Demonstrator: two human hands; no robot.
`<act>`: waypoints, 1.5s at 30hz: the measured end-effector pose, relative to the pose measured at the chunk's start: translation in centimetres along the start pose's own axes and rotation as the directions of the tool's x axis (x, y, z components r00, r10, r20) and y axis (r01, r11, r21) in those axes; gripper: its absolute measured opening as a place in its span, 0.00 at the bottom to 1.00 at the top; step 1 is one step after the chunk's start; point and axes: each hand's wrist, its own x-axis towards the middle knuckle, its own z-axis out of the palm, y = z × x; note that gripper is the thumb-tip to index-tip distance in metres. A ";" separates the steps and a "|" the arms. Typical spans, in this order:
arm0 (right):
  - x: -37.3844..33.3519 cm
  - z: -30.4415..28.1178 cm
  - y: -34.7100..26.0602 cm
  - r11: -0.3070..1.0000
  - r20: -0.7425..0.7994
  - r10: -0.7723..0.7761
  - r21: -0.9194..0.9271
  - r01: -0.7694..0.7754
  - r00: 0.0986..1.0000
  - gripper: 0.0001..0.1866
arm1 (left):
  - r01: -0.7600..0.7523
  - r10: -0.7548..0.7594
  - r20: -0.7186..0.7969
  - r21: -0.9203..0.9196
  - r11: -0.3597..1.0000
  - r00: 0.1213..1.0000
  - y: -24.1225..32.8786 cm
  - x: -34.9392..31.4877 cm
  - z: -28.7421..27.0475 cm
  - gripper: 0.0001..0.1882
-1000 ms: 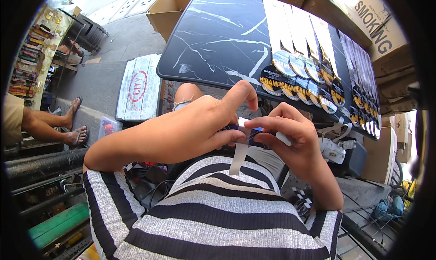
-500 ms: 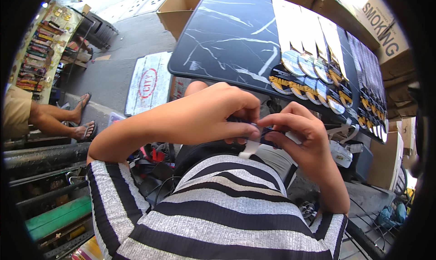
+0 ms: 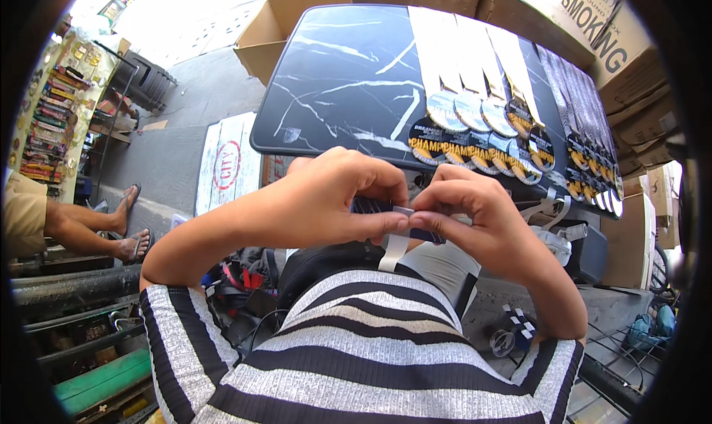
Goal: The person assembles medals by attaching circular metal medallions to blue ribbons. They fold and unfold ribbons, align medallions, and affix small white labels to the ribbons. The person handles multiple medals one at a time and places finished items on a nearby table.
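Note:
In front of my waist, my left hand [image 3: 343, 190] and my right hand [image 3: 478, 210] meet fingertip to fingertip. Both are closed in a pinch on a dark, light-flecked strip [image 3: 363, 206] that looks like a folded ribbon. A white band [image 3: 394, 252] hangs from between the thumbs toward my lap; whether it is joined to the dark strip is hidden by my fingers. Just beyond my hands, round medals [image 3: 486, 151] in black, gold and silver lie overlapping along the table's near edge, with white ribbons [image 3: 430, 50] stretched away from them.
The black marble-patterned table [image 3: 326, 75] stands ahead. More medals [image 3: 589, 176] on dark ribbons [image 3: 567, 83] lie at its right end. Cardboard boxes [image 3: 634, 83] stand behind and right. A white crate-like board [image 3: 222, 164] is left of the table, and a person's sandalled feet [image 3: 133, 242] are farther left.
My thumbs and fingertips have come together on the strip, and more of its dark part shows. The white band still hangs down. The whole view has shifted slightly.

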 end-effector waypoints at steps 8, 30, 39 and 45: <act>0.0 -0.8 -0.5 0.994 -0.009 -0.003 -0.108 0.002 1.000 0.07 | -0.034 0.035 -0.011 0.088 0.996 0.999 0.5 0.2 0.0 0.12; 1.9 -3.4 -0.9 0.848 0.399 0.442 0.105 -0.519 0.803 0.22 | -0.368 0.490 -0.167 0.472 0.802 0.855 0.1 -0.2 3.1 0.16; 2.6 -2.4 2.6 0.581 0.652 0.461 0.291 -0.760 0.602 0.23 | -0.376 0.515 -0.180 0.493 0.784 0.838 0.1 -0.7 3.9 0.18; 1.7 -2.2 3.1 0.501 0.644 0.412 0.431 -0.750 0.645 0.16 | -0.377 0.488 -0.147 0.461 0.803 0.860 0.2 -1.3 3.4 0.24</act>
